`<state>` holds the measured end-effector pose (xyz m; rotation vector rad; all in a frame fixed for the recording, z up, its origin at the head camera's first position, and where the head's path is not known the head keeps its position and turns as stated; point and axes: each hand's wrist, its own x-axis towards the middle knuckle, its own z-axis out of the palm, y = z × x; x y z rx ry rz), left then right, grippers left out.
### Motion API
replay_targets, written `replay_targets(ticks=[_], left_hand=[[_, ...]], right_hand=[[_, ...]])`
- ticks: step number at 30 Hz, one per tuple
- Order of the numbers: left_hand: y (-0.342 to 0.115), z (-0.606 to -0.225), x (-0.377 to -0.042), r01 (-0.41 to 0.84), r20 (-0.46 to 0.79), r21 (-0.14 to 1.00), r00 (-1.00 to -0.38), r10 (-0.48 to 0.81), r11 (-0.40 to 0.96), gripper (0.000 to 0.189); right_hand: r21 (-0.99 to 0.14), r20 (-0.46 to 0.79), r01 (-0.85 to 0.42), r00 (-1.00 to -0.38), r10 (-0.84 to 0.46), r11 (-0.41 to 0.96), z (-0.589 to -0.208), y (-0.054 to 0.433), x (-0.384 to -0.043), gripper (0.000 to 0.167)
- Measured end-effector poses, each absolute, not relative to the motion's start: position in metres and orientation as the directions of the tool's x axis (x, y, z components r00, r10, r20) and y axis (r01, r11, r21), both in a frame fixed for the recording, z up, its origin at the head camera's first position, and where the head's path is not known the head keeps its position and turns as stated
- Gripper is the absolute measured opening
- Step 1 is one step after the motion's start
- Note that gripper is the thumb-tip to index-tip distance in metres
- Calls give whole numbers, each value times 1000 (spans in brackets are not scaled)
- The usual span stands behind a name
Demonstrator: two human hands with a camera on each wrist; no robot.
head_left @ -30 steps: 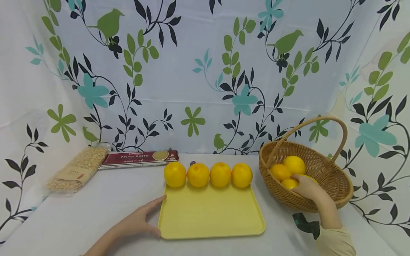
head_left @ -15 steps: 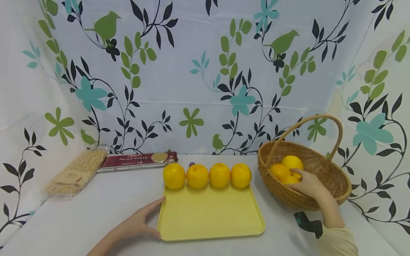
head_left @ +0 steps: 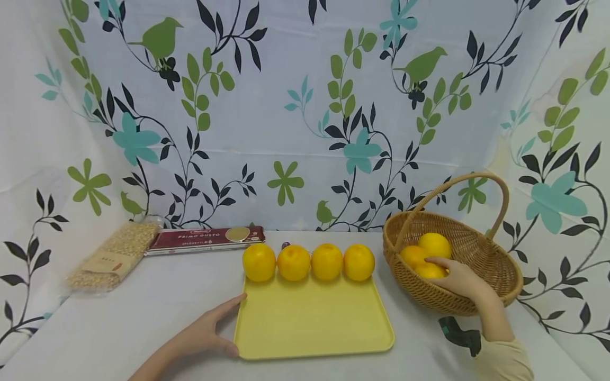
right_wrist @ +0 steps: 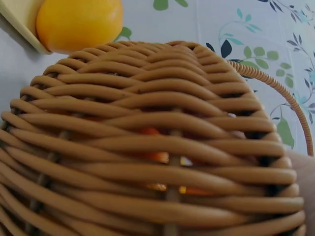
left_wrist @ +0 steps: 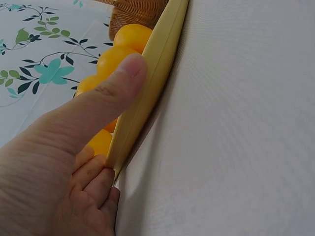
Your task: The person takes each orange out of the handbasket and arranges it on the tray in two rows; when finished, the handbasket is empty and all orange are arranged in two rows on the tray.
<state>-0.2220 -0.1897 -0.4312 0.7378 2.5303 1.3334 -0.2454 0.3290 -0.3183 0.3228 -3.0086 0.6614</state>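
Note:
A yellow tray (head_left: 314, 317) lies flat, with several oranges (head_left: 294, 263) in a row along its far edge. My left hand (head_left: 205, 330) rests at the tray's left edge, thumb and fingers spread apart. In the left wrist view the thumb (left_wrist: 125, 73) lies against the rim. To the right, my right hand (head_left: 459, 279) reaches into a wicker basket (head_left: 495, 264), its fingers around an orange (head_left: 430, 271) at the basket's near side. Two more oranges (head_left: 435, 245) lie behind it. In the right wrist view the basket's weave hides most of that hand.
At the back left lie a clear bag of pale kernels (head_left: 114, 256) and a dark red spaghetti pack (head_left: 205, 239). A patterned cloth (head_left: 305, 132) hangs behind the white table (head_left: 143, 307). The basket's tall handle (head_left: 505, 196) arches over its opening.
Inside the basket my right hand's fingers have shifted over the oranges, and now sit around the near one. The left hand and tray stay in place.

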Motion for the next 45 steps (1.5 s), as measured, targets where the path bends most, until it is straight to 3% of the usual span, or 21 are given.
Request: replay_targets(ticks=[5,15,23,32,40,45], left_hand=[[-189,-431,-222,351,74,808,-857,509,474,96],[-187,-433,-222,348,66,803,-858,509,483,98],[-188,-433,-222,367,74,774,-861,503,516,99],[-192,-432,-224,400,114,748,-863,492,529,99],[-191,-433,-223,410,116,743,-857,503,529,98],[-191,-434,-224,408,110,743,-857,504,531,98]], right_hand=[[-413,77,-186,-982,-170,892,-315,333,-243,63],[-487,178,-59,-983,33,871,-306,329,-237,88],[-623,274,-63,-951,142,780,-293,325,-227,81],[-778,321,-208,-943,91,593,-282,303,-219,63],[-818,379,-319,-925,31,478,-288,281,-214,52],[-852,368,-348,-929,-25,392,-295,266,-218,54]])
